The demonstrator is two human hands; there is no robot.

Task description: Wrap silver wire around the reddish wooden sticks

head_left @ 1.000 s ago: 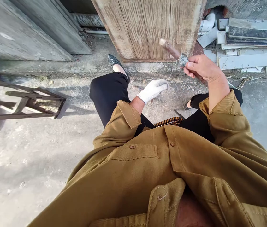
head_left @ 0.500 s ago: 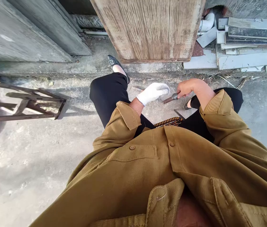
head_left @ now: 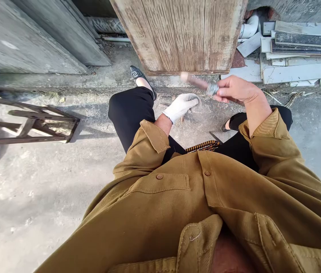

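Observation:
My left hand (head_left: 181, 106), in a white knit glove, is closed low over the ground between my knees. Its fingers curl round something pale grey, mostly hidden, that I cannot make out. Bare and raised to the right, my right hand (head_left: 234, 90) grips a brown wooden stick (head_left: 197, 81) with grey wire (head_left: 212, 88) wound round it near the fingers. The stick points up and left, its pale tip blurred by motion. Below my left hand a short brown piece (head_left: 182, 118) shows on the ground.
A weathered plank panel (head_left: 186, 38) stands ahead. Stacked boards and tiles (head_left: 299, 72) lie at the right beside a white pipe (head_left: 250, 26). To the left is a wooden stool-like frame (head_left: 35, 127). A striped woven seat edge (head_left: 203, 146) shows between my legs.
My right hand has lifted up and away from my gloved hand, carrying the wire-wound stick, whose free end has swung upward. My left hand has shifted only slightly.

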